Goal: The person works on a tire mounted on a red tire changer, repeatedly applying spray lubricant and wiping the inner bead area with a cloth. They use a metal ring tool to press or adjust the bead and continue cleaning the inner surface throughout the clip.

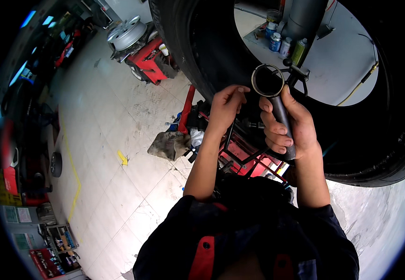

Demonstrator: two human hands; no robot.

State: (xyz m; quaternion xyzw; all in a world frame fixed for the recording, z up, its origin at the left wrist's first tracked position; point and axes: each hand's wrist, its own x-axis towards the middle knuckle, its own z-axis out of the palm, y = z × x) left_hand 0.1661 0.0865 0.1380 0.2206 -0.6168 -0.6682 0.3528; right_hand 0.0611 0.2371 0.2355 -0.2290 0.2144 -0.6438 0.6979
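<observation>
In my right hand [288, 119] is a tool with a dark grey tubular handle [281, 119] and a round metal-rimmed ring head [253, 84]; its exact kind I cannot tell. My fingers wrap round the handle, and the head points up and away. Just left of the ring, my left hand [228, 102] is closed with thumb and fingers pinched together. Whatever it may hold is too small to make out. Behind both hands stands a large black tire [375, 170], its inner side facing me and its opening showing the area beyond.
Through the tire's opening, several bottles and cans [275, 42] stand beside a dark post [300, 21]. Below my hands is a red-and-black metal stand [239, 151]. A grey cloth [167, 145] lies on the tiled floor at left. Farther off, a silver wheel rim [127, 33] rests above a red machine [148, 60].
</observation>
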